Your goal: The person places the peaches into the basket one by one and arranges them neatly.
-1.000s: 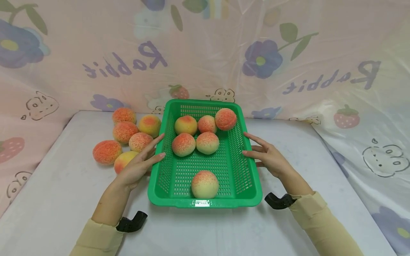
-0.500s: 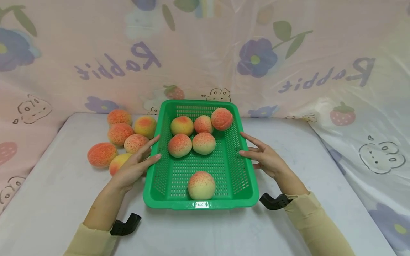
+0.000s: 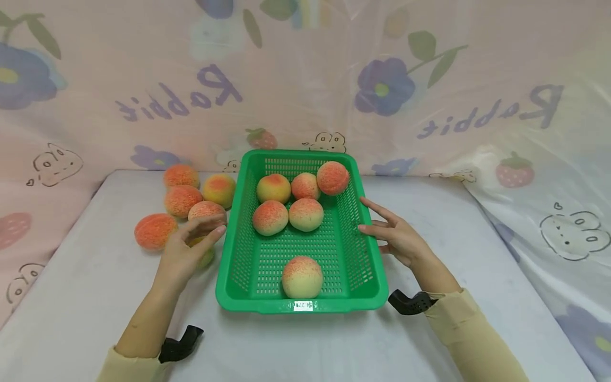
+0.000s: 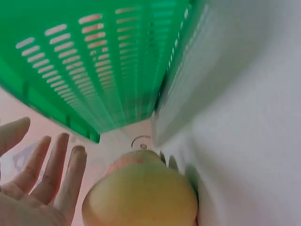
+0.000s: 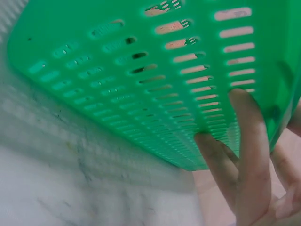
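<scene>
While tracking the left hand (image 3: 179, 260), see relaxed, slightly bent fingers, with thumb well parted, holding nothing, hovering just off the side of the green basket (image 3: 343, 305). Right under there, partly covered from above, spot a yellowish peach (image 4: 141, 200) on the worktop (image 3: 406, 345), just beside the basket. Check the left wrist view: note a gap between fingers and fruit. Over to the right hand (image 3: 401, 236), then! See fingers spread and nearly straight, touching the basket's right rim and slotted outer wall, resting rather than clasping. Into the basket: count six peaches (image 3: 306, 215), with five grouped toward the far end, including a redder peach (image 3: 332, 178) in the far right corner, and find a pale peach (image 3: 302, 277) alone by the near wall, behind a white label (image 3: 303, 306). Out to the left, beside and beyond that hand, count five more loose peaches (image 3: 183, 200). Farther back, catch the printed curtain (image 3: 310, 79), all flowers, bunnies and mirrored "Rabbit" lettering.
</scene>
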`<state>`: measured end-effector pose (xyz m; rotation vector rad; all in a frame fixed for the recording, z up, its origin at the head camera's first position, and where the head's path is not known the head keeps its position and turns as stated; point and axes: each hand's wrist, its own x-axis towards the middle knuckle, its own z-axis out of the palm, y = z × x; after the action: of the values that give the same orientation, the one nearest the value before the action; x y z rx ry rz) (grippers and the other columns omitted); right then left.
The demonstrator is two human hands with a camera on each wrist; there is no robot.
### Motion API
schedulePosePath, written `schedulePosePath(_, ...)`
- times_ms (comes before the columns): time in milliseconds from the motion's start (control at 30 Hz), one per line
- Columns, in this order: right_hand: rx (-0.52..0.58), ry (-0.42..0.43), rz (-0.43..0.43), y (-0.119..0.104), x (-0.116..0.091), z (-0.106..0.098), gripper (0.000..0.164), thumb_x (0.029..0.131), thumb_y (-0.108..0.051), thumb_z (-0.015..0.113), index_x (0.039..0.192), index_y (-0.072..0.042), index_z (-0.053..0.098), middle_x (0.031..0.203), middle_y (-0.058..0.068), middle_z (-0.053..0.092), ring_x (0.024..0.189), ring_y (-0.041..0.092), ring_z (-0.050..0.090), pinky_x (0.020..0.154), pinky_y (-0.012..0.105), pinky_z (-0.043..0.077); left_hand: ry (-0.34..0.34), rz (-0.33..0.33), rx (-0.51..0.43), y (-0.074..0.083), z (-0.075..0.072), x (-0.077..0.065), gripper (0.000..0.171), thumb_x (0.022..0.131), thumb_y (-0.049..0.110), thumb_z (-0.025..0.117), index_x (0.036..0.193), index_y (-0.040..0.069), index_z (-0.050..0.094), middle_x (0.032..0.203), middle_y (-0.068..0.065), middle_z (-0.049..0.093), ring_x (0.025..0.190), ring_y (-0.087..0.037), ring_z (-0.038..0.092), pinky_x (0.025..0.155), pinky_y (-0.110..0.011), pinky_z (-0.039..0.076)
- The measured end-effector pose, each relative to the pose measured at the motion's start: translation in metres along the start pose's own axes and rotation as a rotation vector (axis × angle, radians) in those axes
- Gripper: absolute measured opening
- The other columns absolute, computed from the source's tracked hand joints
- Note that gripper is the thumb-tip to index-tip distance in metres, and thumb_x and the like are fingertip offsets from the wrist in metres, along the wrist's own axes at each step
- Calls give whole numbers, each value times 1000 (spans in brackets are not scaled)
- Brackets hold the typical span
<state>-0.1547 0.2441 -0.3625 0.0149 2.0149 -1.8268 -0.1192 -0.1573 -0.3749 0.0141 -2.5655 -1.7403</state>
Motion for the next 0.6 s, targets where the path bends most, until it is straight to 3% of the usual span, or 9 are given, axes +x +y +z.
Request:
schedulePosePath(67, 0, 1, 1, 0, 0, 0, 73, 92, -17, 65, 152, -35, 25, 140, 23, 47, 96, 15, 68, 71, 35, 57, 43, 26, 2, 0, -4, -3, 42, 91, 37, 65, 124, 11, 63, 115, 6, 65, 106, -2, 55, 86, -12, 45)
schedulePosePath(133, 5, 1, 4, -1, 0, 0, 73, 93, -16, 64, 152, -34, 25, 141, 23, 46, 96, 14, 67, 71, 35, 57, 85, 31, 24, 0, -8, -6, 40, 90, 34, 67, 122, 9, 64, 116, 5, 65, 109, -5, 55, 86, -12, 45)
schedulePosePath(233, 12, -7, 2, -1, -1, 1, 73, 93, -15, 64, 152, -34, 24, 141, 23, 45, 95, 13, 67, 71, 34, 57, 151, 25, 59, 0, -14, -9, 38, 89, 28, 69, 121, 8, 64, 125, -4, 61, 120, -16, 51, 100, -26, 43)
schedulePosePath(300, 12, -9, -2, -1, -1, 1, 73, 93, -15, 63, 152, -34, 24, 140, 23, 46, 95, 13, 68, 71, 34, 57, 178, 8, 79, -2, -17, -11, 39, 88, 26, 71, 122, 7, 64, 131, -9, 57, 126, -25, 47, 106, -42, 39)
schedulePosePath(400, 7, -8, -6, -1, -1, 0, 73, 93, -15, 63, 152, -34, 24, 139, 22, 47, 95, 13, 67, 71, 34, 57, 177, 2, 153, -6, -24, -11, 44, 87, 25, 72, 125, 6, 60, 136, -17, 51, 129, -36, 41, 105, -59, 32)
schedulePosePath(600, 5, -12, -7, -1, 0, 1, 74, 93, -15, 64, 152, -34, 23, 140, 23, 46, 97, 14, 67, 72, 35, 57, 136, -14, 271, -20, -32, -10, 57, 87, 23, 71, 135, 2, 50, 138, -27, 42, 124, -44, 40, 101, -60, 34)
